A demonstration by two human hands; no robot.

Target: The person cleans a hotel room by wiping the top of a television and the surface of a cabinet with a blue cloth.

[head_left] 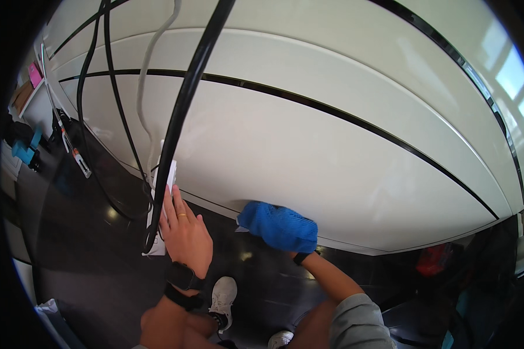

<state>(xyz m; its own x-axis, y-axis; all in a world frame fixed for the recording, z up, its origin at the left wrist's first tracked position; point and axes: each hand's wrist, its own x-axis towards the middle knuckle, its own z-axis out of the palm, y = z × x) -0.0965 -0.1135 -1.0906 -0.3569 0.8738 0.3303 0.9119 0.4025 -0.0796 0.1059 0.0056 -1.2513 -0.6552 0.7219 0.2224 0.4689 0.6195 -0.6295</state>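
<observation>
My left hand (185, 233), with a ring and a black smartwatch on the wrist, lies with its fingers against a white power strip (157, 244); whether it grips the strip is hidden. A thick black cable (183, 104) passes in front of the strip. A blue cloth (279, 227) covers my right hand (294, 251), whose fingers are hidden beneath it. The cloth rests at the lower edge of a glossy white drawer front (288, 148), just above the dark floor.
Thinner black cables (110, 65) and a grey cable (144, 87) hang at the left. A long-handled tool (76, 152) leans beyond them over dark floor tiles (83, 244). Under the cabinet's right end is a red object (434, 259). Two light shoes (223, 296) stand below my hands.
</observation>
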